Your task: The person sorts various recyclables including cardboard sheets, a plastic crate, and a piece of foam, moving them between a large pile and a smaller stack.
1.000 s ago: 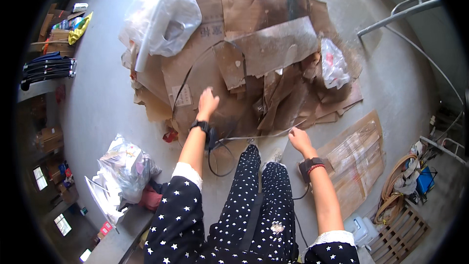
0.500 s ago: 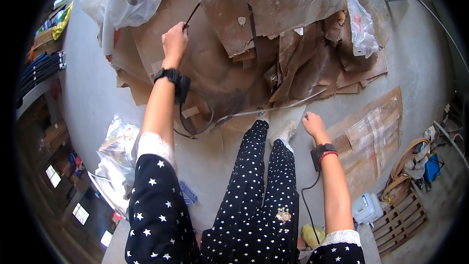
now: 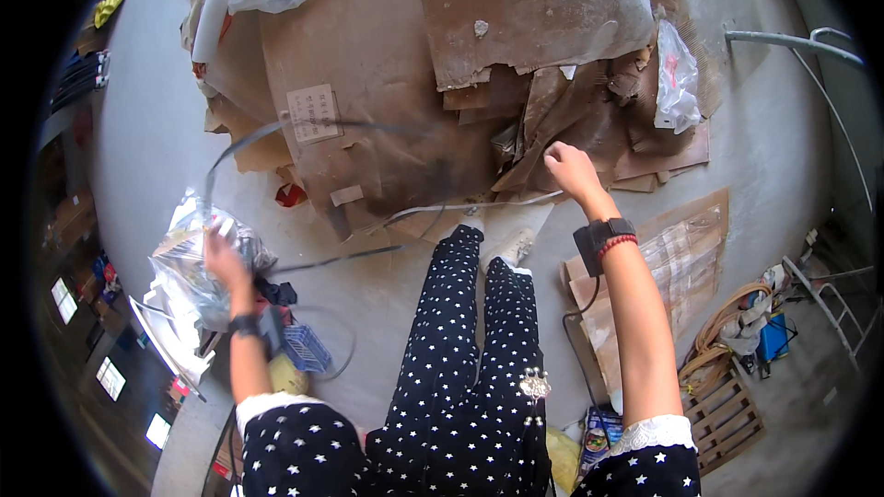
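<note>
Swung away from over the cardboard pile (image 3: 368, 64) since half a second ago, the left hand (image 3: 226, 262) is now off its lower left side, in front of a stuffed clear bag (image 3: 184, 267); the right hand (image 3: 571, 168) has come in over the pile's near edge. From the head camera, the left fingers are blurred but look curled in around a dark strap (image 3: 241, 144), which arcs up from them and across the pile's left part. The right fingers are folded into a loose fist; whether they hold anything I cannot tell. Beneath that fist, a thin white band (image 3: 479, 206) runs along the pile's near edge. Right of and nearer than the pile lies a flat cardboard sheet (image 3: 663, 262); a blue basket (image 3: 307, 348) sits nearer than its left side.
</note>
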`<move>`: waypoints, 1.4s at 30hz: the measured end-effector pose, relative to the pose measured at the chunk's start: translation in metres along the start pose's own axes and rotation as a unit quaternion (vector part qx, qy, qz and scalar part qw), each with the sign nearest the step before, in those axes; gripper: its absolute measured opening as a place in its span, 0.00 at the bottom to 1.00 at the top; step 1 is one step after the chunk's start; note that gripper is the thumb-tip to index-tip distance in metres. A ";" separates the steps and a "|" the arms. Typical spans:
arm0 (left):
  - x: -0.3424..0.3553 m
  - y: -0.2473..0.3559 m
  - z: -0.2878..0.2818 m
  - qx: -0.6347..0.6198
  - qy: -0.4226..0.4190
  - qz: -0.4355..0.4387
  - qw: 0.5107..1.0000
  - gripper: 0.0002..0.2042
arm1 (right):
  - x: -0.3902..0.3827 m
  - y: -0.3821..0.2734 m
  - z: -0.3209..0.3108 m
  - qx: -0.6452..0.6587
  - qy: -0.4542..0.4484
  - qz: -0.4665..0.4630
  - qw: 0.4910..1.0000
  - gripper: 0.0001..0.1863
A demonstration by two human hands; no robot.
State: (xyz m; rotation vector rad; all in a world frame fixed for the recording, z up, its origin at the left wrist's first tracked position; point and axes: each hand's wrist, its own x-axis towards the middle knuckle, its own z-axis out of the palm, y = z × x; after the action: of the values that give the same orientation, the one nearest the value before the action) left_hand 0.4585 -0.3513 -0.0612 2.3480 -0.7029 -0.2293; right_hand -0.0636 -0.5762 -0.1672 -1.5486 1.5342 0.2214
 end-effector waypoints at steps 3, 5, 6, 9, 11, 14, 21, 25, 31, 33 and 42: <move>-0.002 -0.116 -0.225 0.335 0.059 -0.005 0.940 0.13 | 0.010 -0.016 -0.001 -0.019 -0.015 -0.022 0.999 0.12; -0.023 -0.139 -0.342 0.431 0.062 -0.116 0.893 0.13 | 0.018 -0.023 0.004 -0.046 -0.029 -0.021 0.998 0.12; -0.033 -0.140 -0.385 0.472 0.052 -0.168 0.864 0.14 | 0.022 -0.025 0.006 -0.063 -0.039 -0.013 0.997 0.12; -0.065 -0.139 -0.437 0.541 -0.034 -0.279 0.792 0.15 | 0.040 -0.026 0.021 -0.124 0.034 -0.044 0.991 0.14; -0.087 -0.148 -0.422 0.536 -0.144 -0.313 0.771 0.15 | 0.054 -0.036 0.028 -0.176 0.107 -0.079 0.975 0.20; -0.123 -0.143 -0.319 0.444 -0.329 -0.292 0.781 0.16 | 0.070 -0.088 0.026 -0.220 0.146 -0.187 0.946 0.20; -0.100 0.031 0.168 0.081 -0.401 0.168 0.897 0.10 | 0.110 -0.167 0.005 -0.224 0.137 -0.230 0.937 0.22; -0.076 0.156 0.316 -0.098 -0.320 0.182 0.925 0.13 | 0.116 -0.179 -0.007 -0.191 0.167 -0.184 0.950 0.22; -0.042 0.194 0.381 0.010 -0.280 0.091 0.955 0.23 | 0.113 -0.164 -0.007 -0.261 0.225 -0.229 0.911 0.15; -0.030 0.186 0.385 0.070 -0.304 0.130 0.941 0.23 | 0.108 -0.159 -0.007 -0.207 0.244 -0.228 0.919 0.19; -0.117 0.237 0.319 0.007 -0.255 0.343 0.904 0.08 | 0.037 -0.126 -0.068 -0.258 0.484 -0.331 0.768 0.23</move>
State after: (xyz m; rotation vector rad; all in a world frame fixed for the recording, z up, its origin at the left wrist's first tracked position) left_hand 0.1520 -0.6140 -0.1532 1.9005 -1.7302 -0.5214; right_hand 0.0222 -0.6728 -0.0955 -2.8206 1.5536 -0.7497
